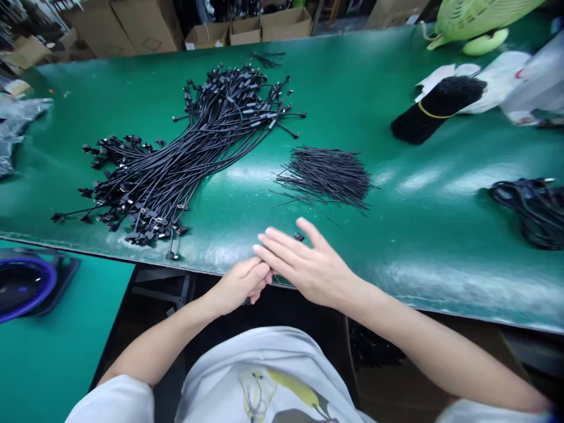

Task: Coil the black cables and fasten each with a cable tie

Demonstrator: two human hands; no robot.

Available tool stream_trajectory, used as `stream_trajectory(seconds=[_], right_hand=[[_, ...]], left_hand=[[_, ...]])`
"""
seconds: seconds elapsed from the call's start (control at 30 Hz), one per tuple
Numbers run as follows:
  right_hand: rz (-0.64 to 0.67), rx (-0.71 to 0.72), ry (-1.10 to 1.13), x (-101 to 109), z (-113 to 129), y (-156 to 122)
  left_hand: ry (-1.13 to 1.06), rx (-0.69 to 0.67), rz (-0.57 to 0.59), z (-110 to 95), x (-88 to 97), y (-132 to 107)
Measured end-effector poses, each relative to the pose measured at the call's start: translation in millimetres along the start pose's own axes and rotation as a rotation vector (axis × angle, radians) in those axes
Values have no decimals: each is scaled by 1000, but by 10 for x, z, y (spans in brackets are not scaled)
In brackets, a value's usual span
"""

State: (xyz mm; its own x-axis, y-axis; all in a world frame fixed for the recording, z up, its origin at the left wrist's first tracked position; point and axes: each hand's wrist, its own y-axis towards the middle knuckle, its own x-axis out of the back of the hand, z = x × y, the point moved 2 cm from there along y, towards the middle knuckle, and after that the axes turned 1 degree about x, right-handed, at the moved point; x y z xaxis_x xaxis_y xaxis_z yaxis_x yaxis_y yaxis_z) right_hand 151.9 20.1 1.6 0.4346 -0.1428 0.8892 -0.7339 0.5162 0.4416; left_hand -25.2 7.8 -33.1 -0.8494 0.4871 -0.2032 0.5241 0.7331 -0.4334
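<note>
Over the table's near edge, my left hand (244,284) is closed, its fingers wrapped round what looks like a black cable, mostly hidden. A small dark end (247,301) pokes out beneath that hand. My right hand (308,264) has its fingers stretched out flat, with the fingertips over the left hand's fingers and the thumb apart. A small black connector (299,237) shows between its thumb and forefinger; whether it belongs to the held cable I cannot tell. Beyond my hands lies a loose pile of thin black ties (330,176). To its left spreads a large heap of black cables with connectors (194,147).
On the green table (379,235) are a banded black bundle (436,108), a coiled black cable (533,211) and a clear plastic bag (20,129). A light-green fan (480,17) stands at the far right. Cardboard boxes (286,24) line the back. A purple-rimmed object (26,288) sits lower left.
</note>
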Motion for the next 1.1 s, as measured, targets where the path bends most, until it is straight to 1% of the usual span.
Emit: stream_trajectory(seconds=[0.07,0.13,0.2,0.27,0.33,0.37,0.43,0.5,0.53,0.6,0.63,0.67,0.73,0.8,0.83,0.9,0.97,1.03,1.1], right_hand=[[165,73,-106,-36,53,-99],[284,83,-104,-77,97,-170],[375,47,-36,-114,132,-223],[430,-40,1,-142,149,-257],[467,-112,2,-161,144,-271],[478,-125,12,-162,131,-268],[480,-105,41,-135,71,-241],[437,-44,32,-62,-33,-187],[395,-8,10,-14,-97,-152],[281,34,-30,84,-221,-77],[208,24,-28,125,-268,-41],[120,-15,-14,155,-297,-10],[-69,-167,49,157,-284,27],[-201,-323,166,37,-176,31],[-244,-367,235,-66,-98,29],[-317,-396,338,-306,62,35],[-423,-397,336,-502,182,55],[-486,-422,289,-607,244,84],[-490,-471,307,-621,258,114]], left_hand=[[267,12,48,-6,-31,-25],[473,16,89,-9,-59,-47],[607,-7,115,-14,-75,-60],[714,-56,93,-25,-77,-56],[763,-97,54,-39,-74,-30],[741,-92,54,-44,-75,-9],[567,-35,101,-53,-87,46],[297,40,178,-69,-112,109],[165,71,206,-81,-125,142],[-69,102,215,-115,-142,210],[-185,100,186,-137,-142,244],[-307,78,128,-165,-135,279],[-558,-17,-39,-234,-100,337],[-761,-120,-187,-301,-61,377],[-827,-161,-229,-327,-47,391],[-882,-224,-272,-357,-35,415],[-884,-276,-297,-350,-41,434],[-892,-307,-317,-317,-60,446],[-906,-318,-333,-282,-80,443]])
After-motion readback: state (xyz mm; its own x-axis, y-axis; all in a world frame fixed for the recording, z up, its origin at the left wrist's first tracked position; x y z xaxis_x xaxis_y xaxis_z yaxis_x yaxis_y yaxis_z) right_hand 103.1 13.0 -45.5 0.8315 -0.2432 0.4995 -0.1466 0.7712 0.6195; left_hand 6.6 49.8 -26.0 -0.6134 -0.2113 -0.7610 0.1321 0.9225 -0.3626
